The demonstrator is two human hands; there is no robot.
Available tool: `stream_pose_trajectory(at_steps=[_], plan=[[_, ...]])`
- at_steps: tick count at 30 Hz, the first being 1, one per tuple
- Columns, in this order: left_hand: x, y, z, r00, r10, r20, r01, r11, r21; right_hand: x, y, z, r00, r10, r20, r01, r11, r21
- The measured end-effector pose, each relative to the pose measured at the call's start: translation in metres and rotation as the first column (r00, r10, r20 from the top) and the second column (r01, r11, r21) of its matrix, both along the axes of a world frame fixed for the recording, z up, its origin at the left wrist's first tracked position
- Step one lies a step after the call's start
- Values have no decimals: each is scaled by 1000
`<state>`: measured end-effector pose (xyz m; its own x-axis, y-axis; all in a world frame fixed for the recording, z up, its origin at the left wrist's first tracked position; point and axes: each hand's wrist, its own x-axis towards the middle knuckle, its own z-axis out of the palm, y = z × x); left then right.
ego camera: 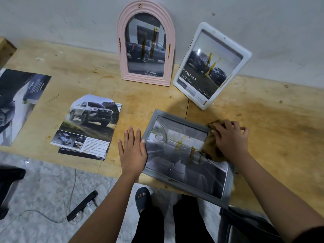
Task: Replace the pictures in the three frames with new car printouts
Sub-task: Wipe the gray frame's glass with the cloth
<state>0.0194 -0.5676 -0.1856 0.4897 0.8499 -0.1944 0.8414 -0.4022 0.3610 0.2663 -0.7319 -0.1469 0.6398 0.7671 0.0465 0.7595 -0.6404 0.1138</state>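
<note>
Plywood table (263,120), near edge: grey frame (192,188) lies flat between the hands. Left hand (132,151) flat, fingers straight, thumb against the frame's left side, car printout (87,127) just to its left. Right hand (229,139) clutches brown cloth (212,149) on the glass.

Both bare forearms reach forward from the lower edge. The left hand (132,149) lies flat, fingers straight and slightly spread, thumb against the side of the grey frame (180,120). The right hand (229,139) curls its fingers, seemingly bunching a brown cloth (212,149) beneath the palm.
</note>
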Motion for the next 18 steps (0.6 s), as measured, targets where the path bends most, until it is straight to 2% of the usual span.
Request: stream_pose_trajectory(at_steps=[3, 5, 8, 10, 13, 18], plan=[[0, 0, 0, 1000, -2, 6, 2, 1000, 2, 3, -14, -2, 995, -79, -53, 81, 996, 34], [0, -1, 0, 1000, -4, 7, 4, 1000, 3, 4, -27, -2, 977, -182, -108, 190, 979, 72], [0, 0, -1, 1000, -4, 4, 4, 1000, 16, -4, -39, -2, 889, -376, -261, 418, 899, 130], [0, 0, -1, 1000, -3, 4, 3, 1000, 17, -11, -39, -2, 816, -443, -372, 528, 833, 167], [1, 0, 0, 1000, -8, 6, 8, 1000, 24, -21, -41, 0, 768, -464, -441, 599, 765, 237], [3, 2, -1, 1000, -22, -17, 23, 999, 25, -54, -58, 5, 718, -526, -455, 662, 717, 216]])
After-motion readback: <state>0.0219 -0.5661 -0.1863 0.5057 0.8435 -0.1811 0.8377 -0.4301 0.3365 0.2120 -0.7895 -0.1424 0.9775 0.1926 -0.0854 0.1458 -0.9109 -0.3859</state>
